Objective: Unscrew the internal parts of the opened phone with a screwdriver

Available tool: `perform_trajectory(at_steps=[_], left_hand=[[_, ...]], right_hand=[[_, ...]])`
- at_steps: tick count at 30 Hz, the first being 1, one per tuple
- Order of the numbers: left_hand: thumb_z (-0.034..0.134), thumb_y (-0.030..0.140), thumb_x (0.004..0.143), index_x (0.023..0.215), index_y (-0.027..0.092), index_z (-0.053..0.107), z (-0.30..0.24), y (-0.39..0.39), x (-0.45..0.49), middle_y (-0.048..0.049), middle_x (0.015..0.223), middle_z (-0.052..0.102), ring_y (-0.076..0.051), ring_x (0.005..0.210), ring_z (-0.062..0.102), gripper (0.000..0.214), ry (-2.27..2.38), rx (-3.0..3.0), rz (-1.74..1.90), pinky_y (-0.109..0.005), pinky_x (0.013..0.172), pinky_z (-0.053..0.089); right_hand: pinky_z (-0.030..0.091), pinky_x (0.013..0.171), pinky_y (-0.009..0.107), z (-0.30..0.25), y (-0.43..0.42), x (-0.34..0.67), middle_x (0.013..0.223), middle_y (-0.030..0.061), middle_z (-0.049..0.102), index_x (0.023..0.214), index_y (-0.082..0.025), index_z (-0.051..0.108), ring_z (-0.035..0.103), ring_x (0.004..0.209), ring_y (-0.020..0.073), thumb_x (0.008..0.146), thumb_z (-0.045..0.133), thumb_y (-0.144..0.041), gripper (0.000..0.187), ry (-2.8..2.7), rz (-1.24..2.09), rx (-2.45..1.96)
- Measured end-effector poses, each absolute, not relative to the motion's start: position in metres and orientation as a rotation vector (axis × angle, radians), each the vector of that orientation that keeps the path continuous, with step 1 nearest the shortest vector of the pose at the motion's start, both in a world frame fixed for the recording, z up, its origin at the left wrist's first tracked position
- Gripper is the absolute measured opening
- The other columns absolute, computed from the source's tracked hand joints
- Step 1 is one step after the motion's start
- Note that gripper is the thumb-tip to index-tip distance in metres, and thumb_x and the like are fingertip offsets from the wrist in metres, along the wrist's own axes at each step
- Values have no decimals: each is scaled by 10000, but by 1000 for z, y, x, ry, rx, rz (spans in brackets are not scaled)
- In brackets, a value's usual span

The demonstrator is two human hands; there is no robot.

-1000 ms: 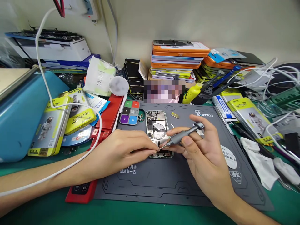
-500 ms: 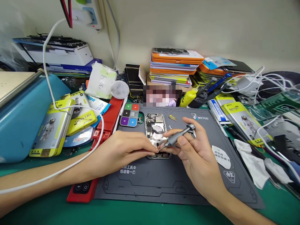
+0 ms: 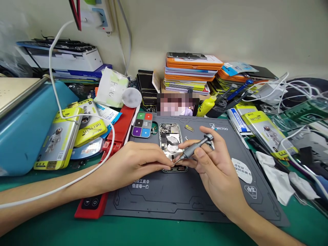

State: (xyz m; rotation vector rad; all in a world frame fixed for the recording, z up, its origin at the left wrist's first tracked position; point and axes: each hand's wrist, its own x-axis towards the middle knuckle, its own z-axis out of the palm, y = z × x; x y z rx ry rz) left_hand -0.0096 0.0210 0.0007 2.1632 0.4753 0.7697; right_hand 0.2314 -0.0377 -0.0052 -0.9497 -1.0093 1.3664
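Note:
An opened phone (image 3: 172, 140) lies on the dark grey mat (image 3: 164, 198), its inner parts showing. My right hand (image 3: 212, 164) is closed around a grey screwdriver (image 3: 194, 149), held at a slant with its tip pointing down and left over the lower part of the phone. From the left, my left hand (image 3: 146, 158) reaches across the phone's lower edge. Its thumb and fingertips are pinched together right at the screwdriver's tip; whatever they hold is too small to make out. Beyond my right hand, a small yellowish piece (image 3: 189, 128) lies on the mat.
A colored square tray (image 3: 142, 125) and a red device (image 3: 119, 131) stand left of the phone. Yellow battery boxes (image 3: 58, 140) flank the mat. A white cable (image 3: 112, 136) crosses my left forearm. Behind are a propped screen (image 3: 176, 105) and stacked orange boxes (image 3: 192, 63).
Both hands and the screwdriver keep nearly the same pose over the phone. The view has shifted very slightly.

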Motion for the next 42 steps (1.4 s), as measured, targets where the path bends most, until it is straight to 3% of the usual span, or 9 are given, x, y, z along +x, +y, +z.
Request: perform_trajectory(at_steps=[24, 34, 42], left_hand=[[711, 120, 1059, 1121, 129, 812, 1, 23, -8, -56, 1070, 830, -118, 997, 777, 119, 458, 2120, 743, -151, 922, 557], [719, 131, 1053, 1107, 173, 823, 3, 22, -9, -57, 1063, 842, -151, 978, 799, 125, 441, 2102, 742, -199, 906, 599], [714, 112, 1048, 1111, 175, 835, 6, 23, -9, -72, 1060, 856, -163, 968, 818, 150, 391, 2074, 735, -197, 906, 619]], right_hand=[[702, 863, 281, -4, -38, 232, 1128, 3, 792, 1481, -402, 484, 802, 941, 140, 1105, 650, -345, 415, -949, 1475, -976], [720, 841, 325, -4, -38, 233, 1087, 0, 796, 1485, -389, 467, 809, 933, 163, 1095, 660, -353, 436, -952, 1490, -980], [697, 816, 250, 0, -38, 232, 1090, -13, 796, 1508, -377, 457, 823, 808, 128, 1104, 649, -333, 449, -929, 1576, -957]])
